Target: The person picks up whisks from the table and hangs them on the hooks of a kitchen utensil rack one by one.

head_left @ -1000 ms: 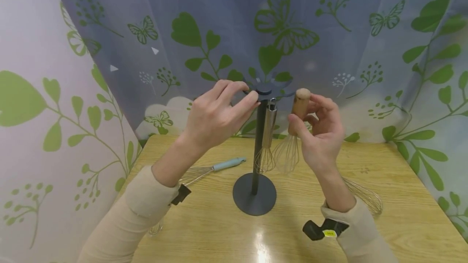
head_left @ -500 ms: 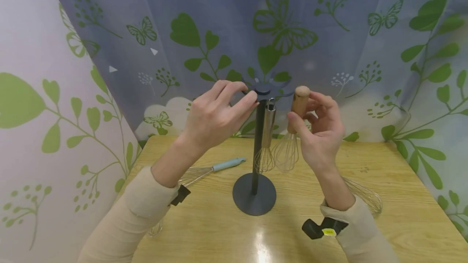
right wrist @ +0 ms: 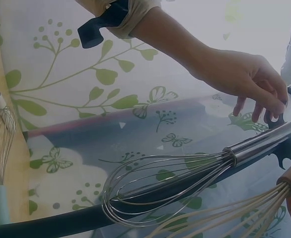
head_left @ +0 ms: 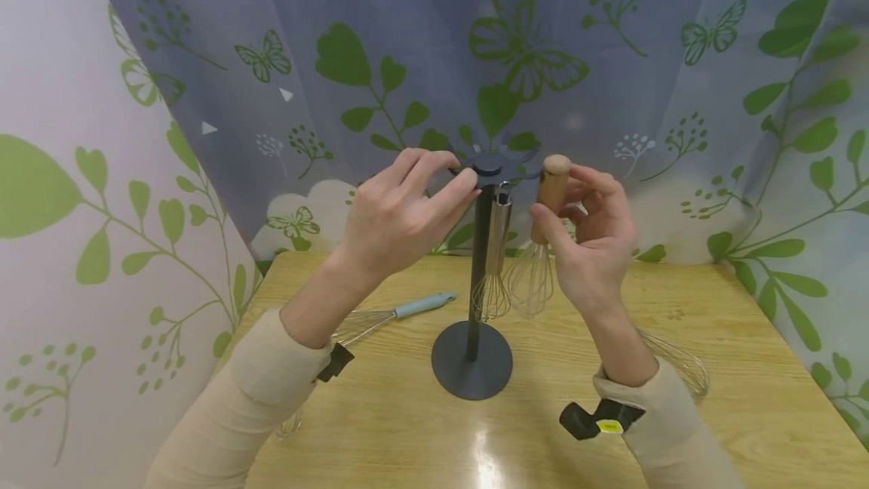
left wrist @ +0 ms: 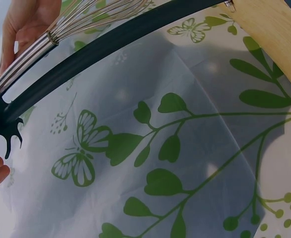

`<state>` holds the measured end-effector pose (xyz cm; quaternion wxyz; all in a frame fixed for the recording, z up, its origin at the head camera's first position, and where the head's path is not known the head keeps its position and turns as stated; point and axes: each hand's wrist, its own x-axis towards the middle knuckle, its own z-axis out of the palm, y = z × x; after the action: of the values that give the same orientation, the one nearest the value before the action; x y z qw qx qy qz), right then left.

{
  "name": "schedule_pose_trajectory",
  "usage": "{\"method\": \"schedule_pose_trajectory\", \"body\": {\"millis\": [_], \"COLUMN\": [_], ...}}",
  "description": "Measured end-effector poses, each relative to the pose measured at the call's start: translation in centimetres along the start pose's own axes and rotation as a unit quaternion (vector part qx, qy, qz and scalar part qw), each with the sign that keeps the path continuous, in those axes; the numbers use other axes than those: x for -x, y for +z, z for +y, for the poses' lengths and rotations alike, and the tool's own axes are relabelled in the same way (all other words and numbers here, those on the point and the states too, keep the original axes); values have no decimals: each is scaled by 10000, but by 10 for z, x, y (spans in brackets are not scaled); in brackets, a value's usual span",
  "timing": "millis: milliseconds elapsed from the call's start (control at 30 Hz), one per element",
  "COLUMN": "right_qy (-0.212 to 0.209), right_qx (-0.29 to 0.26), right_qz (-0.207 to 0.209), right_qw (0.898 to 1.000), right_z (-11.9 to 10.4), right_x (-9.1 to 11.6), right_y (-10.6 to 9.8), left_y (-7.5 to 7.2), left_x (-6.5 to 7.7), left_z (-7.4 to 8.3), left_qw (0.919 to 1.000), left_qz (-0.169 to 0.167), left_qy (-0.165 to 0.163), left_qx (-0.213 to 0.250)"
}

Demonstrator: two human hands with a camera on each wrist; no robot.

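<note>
My right hand (head_left: 597, 240) pinches the wooden handle of a whisk (head_left: 553, 187) between thumb and fingers, its wire loops hanging down. That handle's top is right beside a hook arm on the right of a black utensil stand (head_left: 480, 278). From the stand's front hook hangs a whisk with a shiny steel handle (head_left: 499, 229). My left hand (head_left: 397, 206) holds the hooked top of the stand at its left side, thumb and fingertips at a hook. In the right wrist view, the steel whisk (right wrist: 259, 144) lies between the left hand (right wrist: 250, 82) and the wooden-handled whisk (right wrist: 290, 178).
A whisk with a pale blue handle (head_left: 424, 305) lies on the wooden table (head_left: 563, 459) behind my left forearm. Wire loops of another whisk (head_left: 679, 361) show past my right wrist, and more whisk wires (head_left: 290, 424) by the left sleeve. A patterned curtain (head_left: 421, 36) hangs behind.
My right hand has shifted slightly left and up with the wooden-handled whisk, closer to the hook arm. The left hand stays at the stand's top.
</note>
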<state>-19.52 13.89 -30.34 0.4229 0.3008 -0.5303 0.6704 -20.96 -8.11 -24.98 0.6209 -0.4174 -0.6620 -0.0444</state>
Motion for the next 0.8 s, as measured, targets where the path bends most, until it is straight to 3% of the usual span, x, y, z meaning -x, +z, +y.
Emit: {"method": "schedule_pose_trajectory", "body": {"millis": [800], "right_qy": [21], "right_qx": [290], "right_qz": [-380], "right_qw": [9989], "right_z": [-1], "right_x": [-5], "right_y": [-2], "left_y": [2], "left_x": [1], "left_z": [-2], "left_qw": [10000], "left_qz": [44], "left_qy": [30], "left_qx": [-33]}}
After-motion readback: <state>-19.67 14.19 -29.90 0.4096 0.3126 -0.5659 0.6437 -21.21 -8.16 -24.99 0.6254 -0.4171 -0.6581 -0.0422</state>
